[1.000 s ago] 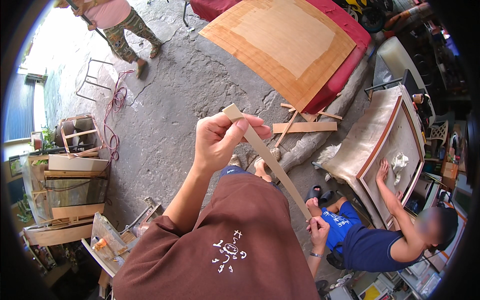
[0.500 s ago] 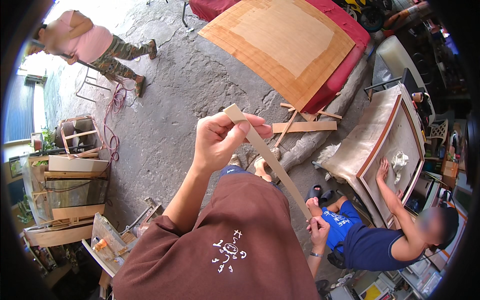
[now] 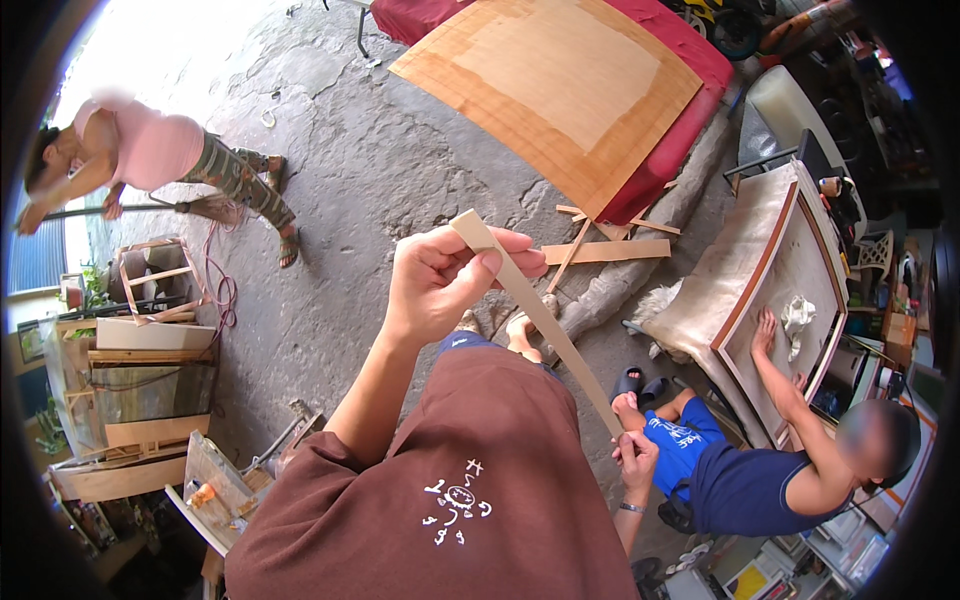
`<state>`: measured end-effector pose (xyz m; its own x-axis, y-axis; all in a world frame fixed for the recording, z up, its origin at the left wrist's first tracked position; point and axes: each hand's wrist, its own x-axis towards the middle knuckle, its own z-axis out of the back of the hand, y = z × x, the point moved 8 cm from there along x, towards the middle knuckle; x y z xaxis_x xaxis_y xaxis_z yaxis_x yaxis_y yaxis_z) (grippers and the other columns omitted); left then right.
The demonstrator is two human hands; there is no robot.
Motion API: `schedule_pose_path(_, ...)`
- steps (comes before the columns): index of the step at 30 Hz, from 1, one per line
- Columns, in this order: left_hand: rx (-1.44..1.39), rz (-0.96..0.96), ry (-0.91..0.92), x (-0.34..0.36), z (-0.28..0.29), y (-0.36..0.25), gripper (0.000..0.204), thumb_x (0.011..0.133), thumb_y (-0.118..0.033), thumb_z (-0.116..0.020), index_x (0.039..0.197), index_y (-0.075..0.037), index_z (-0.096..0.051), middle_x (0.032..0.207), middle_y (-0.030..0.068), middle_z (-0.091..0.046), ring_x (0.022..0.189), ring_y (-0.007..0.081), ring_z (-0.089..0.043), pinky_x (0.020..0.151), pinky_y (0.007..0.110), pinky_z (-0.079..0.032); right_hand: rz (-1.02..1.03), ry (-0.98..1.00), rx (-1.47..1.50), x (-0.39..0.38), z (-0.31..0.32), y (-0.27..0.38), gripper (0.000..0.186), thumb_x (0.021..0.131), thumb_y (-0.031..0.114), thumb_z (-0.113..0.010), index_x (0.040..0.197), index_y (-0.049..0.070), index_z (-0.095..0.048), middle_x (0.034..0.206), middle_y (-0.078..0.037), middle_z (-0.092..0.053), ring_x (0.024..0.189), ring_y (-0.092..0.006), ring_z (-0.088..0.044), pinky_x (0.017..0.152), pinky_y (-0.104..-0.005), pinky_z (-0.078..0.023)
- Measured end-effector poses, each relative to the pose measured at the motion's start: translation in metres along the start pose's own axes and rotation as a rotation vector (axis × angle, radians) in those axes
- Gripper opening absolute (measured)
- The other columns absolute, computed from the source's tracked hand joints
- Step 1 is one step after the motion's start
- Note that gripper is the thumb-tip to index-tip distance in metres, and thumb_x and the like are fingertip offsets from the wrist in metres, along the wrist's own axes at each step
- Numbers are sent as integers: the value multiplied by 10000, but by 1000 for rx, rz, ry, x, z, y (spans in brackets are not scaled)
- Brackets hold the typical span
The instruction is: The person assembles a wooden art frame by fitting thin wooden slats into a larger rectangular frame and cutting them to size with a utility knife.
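A long, thin, pale wooden strip slants across the front of my body. Near its upper end my left hand pinches it between thumb and fingers, the tip poking out above. My right hand, lower and to the right, is closed round the other end; a band circles that wrist. Beyond my hands a large plywood sheet with a lighter middle patch lies on a table draped in red cloth.
Several wooden offcuts lie on the floor below the red cloth. On the right, a person in blue leans over a framed panel on a covered table. At far left a person in pink holds a broom. Wood pieces are stacked left.
The person in pink has shifted and bent lower, with the broom swung out to the left. My hands and the wooden strip stay nearly where they were.
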<state>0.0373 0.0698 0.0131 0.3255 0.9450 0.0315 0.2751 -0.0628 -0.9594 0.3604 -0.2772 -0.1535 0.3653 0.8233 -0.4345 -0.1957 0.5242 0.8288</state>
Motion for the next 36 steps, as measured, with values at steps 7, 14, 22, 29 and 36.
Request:
schedule_pose_path(7,-78,77,-3,0,0,7,256,1068,-46,-520,1185,122,-673,1065,238,-761,1034,316,-760,901,423,-640,16,-12,-15,-1,2,-2,352,1038,283,-662,815,13,-702,621,1,-624,517,-50,-516,487,-238,-355)
schedule_pose_path(14,-71,71,41,2,-7,12,238,1062,-25,-532,1181,123,-675,1104,228,-756,1076,299,-750,950,411,-624,20,-19,-34,-5,6,-5,360,1052,304,-646,842,19,-714,629,5,-621,537,-41,-527,493,-206,-372)
schedule_pose_path(22,-77,49,36,5,-11,11,253,1057,-57,-556,1207,120,-657,1090,253,-756,1038,348,-759,902,431,-641,-4,-28,-8,-5,3,-4,324,1033,264,-659,826,21,-713,622,7,-627,523,-43,-520,485,-233,-357)
schedule_pose_path(29,-37,171,128,13,-28,12,325,1074,-42,-508,1374,59,-579,1238,187,-733,1152,298,-726,906,363,-620,435,-77,-344,31,-21,48,267,1037,243,-654,963,3,-745,843,-93,-706,741,-211,-664,663,-337,-501)
schedule_pose_path(36,92,137,156,13,-78,-8,319,1080,-31,-500,1375,52,-589,1236,172,-736,1158,270,-723,905,314,-599,876,-532,-365,53,-38,274,205,921,22,-748,1122,12,-706,976,-131,-698,854,-308,-669,755,-407,-528)
